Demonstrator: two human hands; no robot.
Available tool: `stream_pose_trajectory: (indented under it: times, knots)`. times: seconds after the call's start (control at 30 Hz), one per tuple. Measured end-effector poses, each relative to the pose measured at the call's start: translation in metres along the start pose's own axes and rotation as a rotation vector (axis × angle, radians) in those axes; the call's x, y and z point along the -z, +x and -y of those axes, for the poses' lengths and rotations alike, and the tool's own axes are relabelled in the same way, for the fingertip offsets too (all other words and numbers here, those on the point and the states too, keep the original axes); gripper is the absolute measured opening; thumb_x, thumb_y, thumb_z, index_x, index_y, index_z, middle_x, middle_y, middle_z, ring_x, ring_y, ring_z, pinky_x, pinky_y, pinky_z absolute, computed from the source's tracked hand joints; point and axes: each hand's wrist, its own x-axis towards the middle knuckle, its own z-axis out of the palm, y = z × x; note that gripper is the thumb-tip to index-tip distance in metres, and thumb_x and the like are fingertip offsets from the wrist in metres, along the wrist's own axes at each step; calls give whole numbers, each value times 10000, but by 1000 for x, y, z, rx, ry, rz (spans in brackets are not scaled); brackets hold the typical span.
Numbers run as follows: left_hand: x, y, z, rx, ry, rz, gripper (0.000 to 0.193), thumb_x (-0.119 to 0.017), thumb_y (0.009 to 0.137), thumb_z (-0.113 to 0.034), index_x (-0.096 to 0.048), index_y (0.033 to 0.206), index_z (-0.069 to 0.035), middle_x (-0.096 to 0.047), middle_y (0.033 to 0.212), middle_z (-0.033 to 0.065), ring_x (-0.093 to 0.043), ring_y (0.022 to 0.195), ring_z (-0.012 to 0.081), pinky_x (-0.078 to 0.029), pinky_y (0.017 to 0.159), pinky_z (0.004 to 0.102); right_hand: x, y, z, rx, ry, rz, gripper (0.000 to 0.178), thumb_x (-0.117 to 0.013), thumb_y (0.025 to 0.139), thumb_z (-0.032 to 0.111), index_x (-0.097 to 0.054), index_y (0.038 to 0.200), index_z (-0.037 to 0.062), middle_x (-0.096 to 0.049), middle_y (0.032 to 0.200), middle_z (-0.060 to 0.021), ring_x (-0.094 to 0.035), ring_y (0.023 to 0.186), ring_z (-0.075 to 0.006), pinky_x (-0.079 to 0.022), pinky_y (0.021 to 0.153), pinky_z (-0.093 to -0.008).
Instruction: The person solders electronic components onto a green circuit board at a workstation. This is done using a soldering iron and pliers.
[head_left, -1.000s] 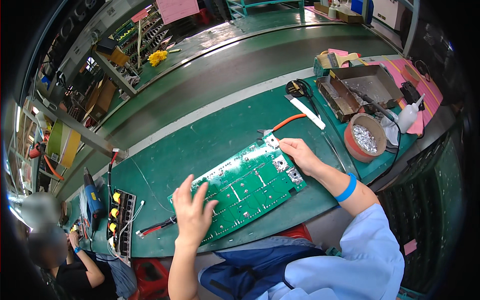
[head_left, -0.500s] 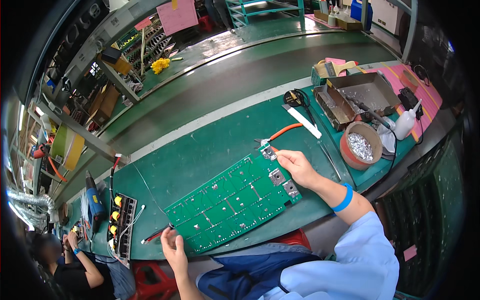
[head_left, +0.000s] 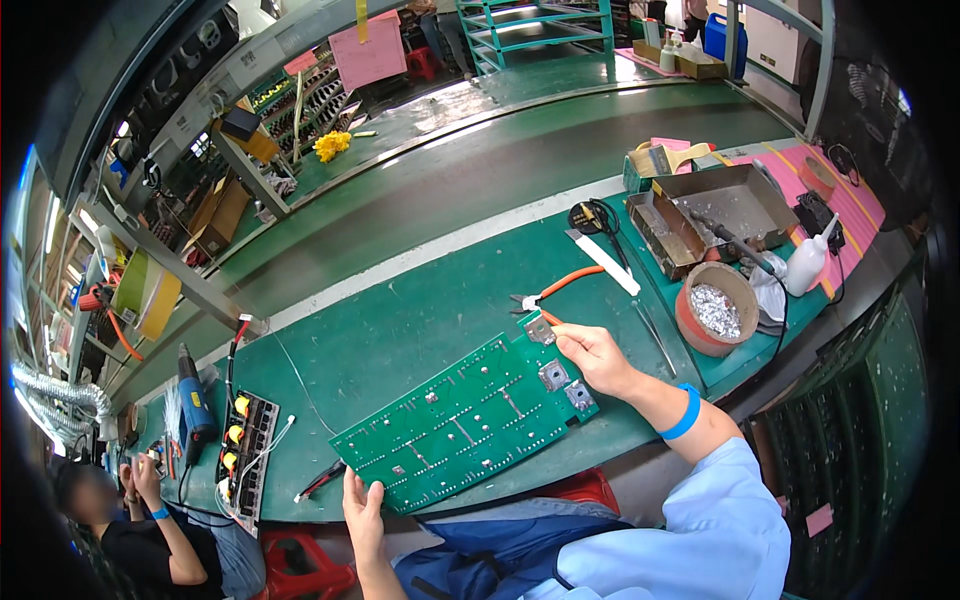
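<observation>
Circuit board (head_left: 455, 435), likely stiff, light, fragile, best held by its edges, lies over the surface (head_left: 430, 310), my right hand (head_left: 600, 360) pinching its far right corner, my left hand (head_left: 363, 510) at its left edge, whether gripping I cannot tell.

Green board (head_left: 464, 420) — apparently solder-side up

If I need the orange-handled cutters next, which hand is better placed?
Right, probably. The right hand holds the circuit board near the orange-handled cutters, though it must release first; the left hand is at the board's opposite end.
</observation>
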Motion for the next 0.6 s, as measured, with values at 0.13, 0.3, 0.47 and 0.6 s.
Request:
stream_pose_trajectory:
  times: [0.13, 0.3, 0.47, 0.6]
  knots:
    - [-1, 0, -3, 25, -100, 86, 563, -499, 792, -23, -236, 1290, -1, -429, 1192, 116, -433, 1068, 164, -315, 910, 271, -1, 0, 4, 0, -6, 6, 228, -432, 870, 113, -542, 1009, -30, -576, 790, -29, -500, 730, -71, -407, 645, -218]
    - [-2, 0, 1, -46, -92, 90, 579, -491, 794, -15, -210, 1300, -2, -430, 1192, 119, -431, 1068, 172, -310, 913, 273, -1, 1, 0, 24, 9, 9, 234, -431, 874, 115, -539, 1017, -34, -576, 800, -27, -484, 726, -67, -401, 645, -209]
    - [-3, -2, 3, -80, -88, 74, 576, -479, 795, 1, -205, 1301, -2, -428, 1194, 125, -423, 1076, 179, -294, 925, 282, -2, 2, 2, 28, 8, 1, 231, -436, 871, 113, -541, 1014, -35, -564, 779, -18, -465, 704, -60, -388, 626, -197]
    - [1, -4, 8, -134, -16, 51, 575, -476, 785, 15, -216, 1298, -10, -471, 1133, 111, -493, 944, 143, -402, 747, 219, -1, 0, -1, 57, -45, -25, 220, -440, 867, 103, -543, 1003, -37, -549, 755, -5, -457, 687, -55, -381, 609, -193]
